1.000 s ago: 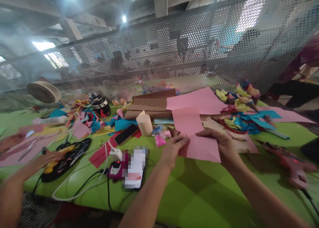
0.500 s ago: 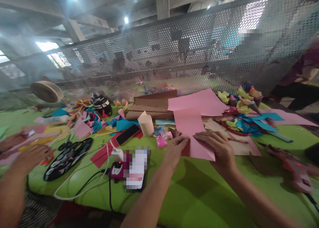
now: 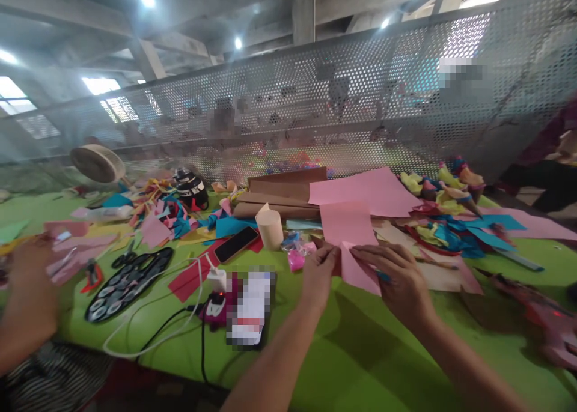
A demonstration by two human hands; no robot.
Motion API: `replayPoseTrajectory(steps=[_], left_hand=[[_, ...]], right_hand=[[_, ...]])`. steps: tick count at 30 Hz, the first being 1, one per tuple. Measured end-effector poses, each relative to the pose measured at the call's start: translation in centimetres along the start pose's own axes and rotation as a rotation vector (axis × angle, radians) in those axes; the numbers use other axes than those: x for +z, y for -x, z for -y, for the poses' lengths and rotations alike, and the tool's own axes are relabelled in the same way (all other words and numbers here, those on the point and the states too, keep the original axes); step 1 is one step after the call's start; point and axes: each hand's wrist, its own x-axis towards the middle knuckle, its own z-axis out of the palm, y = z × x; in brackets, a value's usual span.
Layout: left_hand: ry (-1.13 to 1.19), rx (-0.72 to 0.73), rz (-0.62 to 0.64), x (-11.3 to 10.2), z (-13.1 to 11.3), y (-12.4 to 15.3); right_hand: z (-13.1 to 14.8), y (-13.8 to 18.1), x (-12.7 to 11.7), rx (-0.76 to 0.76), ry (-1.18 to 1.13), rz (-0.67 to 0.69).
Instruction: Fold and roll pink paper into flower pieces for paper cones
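Observation:
Both my hands work a pink paper sheet (image 3: 349, 232) lying on the green table (image 3: 360, 352). My left hand (image 3: 319, 274) pinches the sheet's near left edge with closed fingers. My right hand (image 3: 396, 280) lies over the folded near part of the sheet, fingers pressed down on it. A larger pink sheet (image 3: 365, 190) and brown card (image 3: 283, 190) lie just beyond. A cream paper cone (image 3: 269, 227) and a phone (image 3: 237, 244) are to the left.
Another person's arm and hand (image 3: 27, 298) reach over the table at far left, near scissors (image 3: 124, 259) and a black palette (image 3: 128, 283). Cables, a charger (image 3: 216, 277) and coloured paper scraps (image 3: 451, 226) litter the table. A pink glue gun (image 3: 541, 316) lies at right. A perforated metal screen (image 3: 315, 99) stands behind.
My right hand has slid left over the pink sheet, folding its near part smaller. The other person's hand at left pulled back from the black palette toward the far left.

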Motion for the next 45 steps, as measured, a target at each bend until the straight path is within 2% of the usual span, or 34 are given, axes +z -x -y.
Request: replayPoseTrajectory(steps=[3, 7, 10, 12, 14, 18, 25, 32, 41, 45], left_hand=[[-0.003, 0.021, 0.027, -0.2, -0.2, -0.2], [-0.121, 0.136, 0.02, -0.5, -0.9, -0.1], [-0.277, 0.26, 0.031, -0.5, -1.4, 0.4], [-0.367, 0.335, 0.062, -0.5, -1.5, 0.8], [-0.445, 0.401, 0.067, -0.4, -1.3, 1.0], [-0.544, 0.464, 0.012, -0.5, -0.9, 1.1], [-0.647, 0.549, -0.005, -0.4, -1.0, 1.2], [-0.58, 0.486, 0.05, -0.2, -1.0, 1.4], [-0.529, 0.468, 0.084, 0.0, -1.2, 1.6], [-0.465, 0.436, 0.133, 0.0, -0.9, 1.3]], right_hand=[[0.0, -0.2, 0.1, 0.049, -0.164, 0.083], [-0.3, -0.4, -0.6, 0.31, -0.481, 0.219], [-0.5, -0.4, -1.3, 0.507, -0.681, 0.222], [-0.3, -0.5, -1.4, 0.568, -0.718, 0.197], [0.0, -0.5, -1.2, 0.556, -0.662, 0.151], [0.9, -0.5, -0.5, 0.423, -0.467, 0.039], [1.1, -0.1, -0.1, 0.359, -0.384, 0.051], [1.1, -0.5, -0.1, 0.398, -0.385, 0.014], [0.7, -0.2, 0.2, 0.321, -0.291, -0.007], [0.6, -0.1, 0.3, 0.335, -0.306, -0.002]])
